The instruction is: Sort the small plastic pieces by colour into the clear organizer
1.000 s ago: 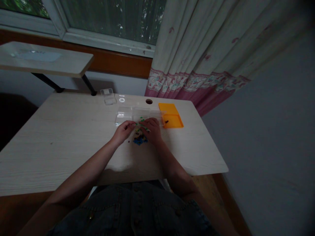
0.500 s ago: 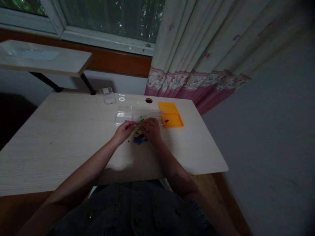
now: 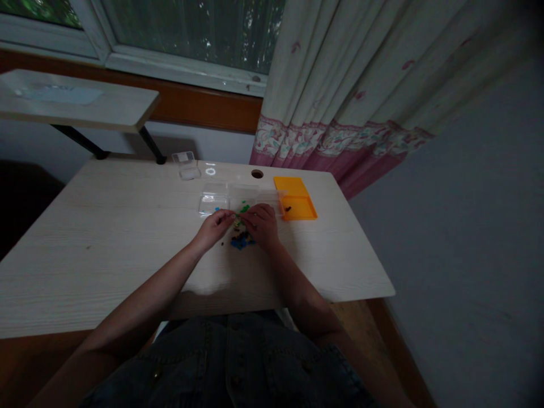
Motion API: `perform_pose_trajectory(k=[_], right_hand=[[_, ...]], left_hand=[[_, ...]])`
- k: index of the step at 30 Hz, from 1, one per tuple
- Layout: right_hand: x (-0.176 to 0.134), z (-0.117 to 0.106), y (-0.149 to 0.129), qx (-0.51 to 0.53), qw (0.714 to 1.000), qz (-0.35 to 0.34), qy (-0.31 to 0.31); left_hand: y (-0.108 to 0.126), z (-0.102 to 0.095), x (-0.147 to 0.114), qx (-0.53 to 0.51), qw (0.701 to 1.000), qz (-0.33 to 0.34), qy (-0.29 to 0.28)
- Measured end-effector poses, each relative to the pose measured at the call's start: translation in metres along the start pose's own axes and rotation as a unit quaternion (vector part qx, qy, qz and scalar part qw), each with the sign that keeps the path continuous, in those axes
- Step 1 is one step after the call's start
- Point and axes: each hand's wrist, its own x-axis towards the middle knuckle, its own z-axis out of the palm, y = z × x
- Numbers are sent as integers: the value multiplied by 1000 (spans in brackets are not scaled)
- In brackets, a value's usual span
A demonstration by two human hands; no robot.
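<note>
And the right hand's (image 3: pixel 264 228) fingertips have closed in on the left hand's (image 3: pixel 212 229), a green piece (image 3: pixel 237 215) between them over the worktop (image 3: pixel 127 243): close fingerwork, seemingly; whether either grip is clamped, can't tell.

The bare left forearm (image 3: pixel 147 300) reaches forward and inward; the bare right forearm (image 3: pixel 302 286) mirrors it from the other side, elbow bent. The left hand (image 3: pixel 215 228) has its fingers (image 3: pixel 222 212) curled toward the thumb. The right hand (image 3: pixel 264 225) faces it, back upward, fingers pointing left. The fingertips of both come close together, too small to make out exactly.
</note>
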Motion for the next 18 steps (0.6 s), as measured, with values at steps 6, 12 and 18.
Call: perform_pose_trajectory(k=[6,12,18], right_hand=[[1,1,2,23,999,2,33],[2,0,6,52,993,10,109],[2,0,10,48,988,30,145]], left_hand=[[-2,-1,1,3,1000,10,-12],[0,-2,1,21,1000,10,-10],[-4,-4,3,101,992,74,0]])
